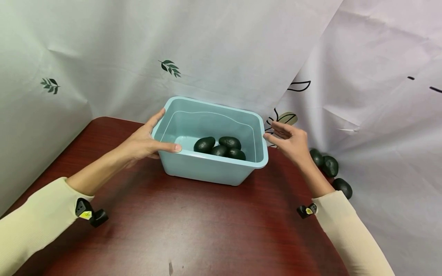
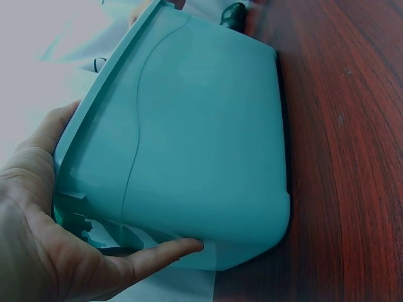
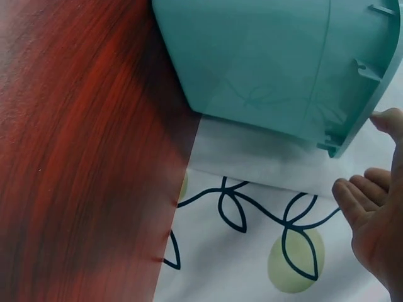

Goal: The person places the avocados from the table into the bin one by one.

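My left hand [image 1: 145, 142] grips the tub [image 1: 207, 168] rim; right hand [image 1: 290, 141] released, fingers just beside far rim. Next, I judge: right hand must clasp.

Both arms wear pale cream, fine-ribbed long sleeves ending short of the wrists. A small black camera unit with a yellow-and-white sticker is strapped at the left cuff [image 1: 90, 214], another at the right cuff [image 1: 307, 210], toward four o'clock in the head view.
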Motion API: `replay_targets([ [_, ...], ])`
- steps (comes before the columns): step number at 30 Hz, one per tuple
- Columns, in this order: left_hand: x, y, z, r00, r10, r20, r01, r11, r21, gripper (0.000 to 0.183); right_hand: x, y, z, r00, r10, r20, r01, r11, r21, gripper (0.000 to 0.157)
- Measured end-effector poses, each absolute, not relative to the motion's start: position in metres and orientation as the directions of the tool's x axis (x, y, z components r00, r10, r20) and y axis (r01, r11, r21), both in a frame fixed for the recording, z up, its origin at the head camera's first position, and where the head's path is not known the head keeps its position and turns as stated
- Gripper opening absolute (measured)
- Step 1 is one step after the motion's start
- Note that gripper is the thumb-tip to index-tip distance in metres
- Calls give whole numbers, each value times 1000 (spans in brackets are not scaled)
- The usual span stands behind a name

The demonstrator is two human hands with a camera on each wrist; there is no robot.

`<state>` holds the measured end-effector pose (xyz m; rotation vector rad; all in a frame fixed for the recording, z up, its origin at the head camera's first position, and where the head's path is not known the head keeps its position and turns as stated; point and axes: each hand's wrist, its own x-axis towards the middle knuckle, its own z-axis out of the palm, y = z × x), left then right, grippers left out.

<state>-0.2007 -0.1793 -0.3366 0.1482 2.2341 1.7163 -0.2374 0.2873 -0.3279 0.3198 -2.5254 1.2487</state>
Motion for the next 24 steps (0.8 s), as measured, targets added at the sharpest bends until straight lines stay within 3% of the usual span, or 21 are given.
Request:
replay_targets([
  [24,-200,-180,-336,-944,274,-181,-100,287,953,138,-220,325,-342,-956,61,288,-192,612,-767,60],
])
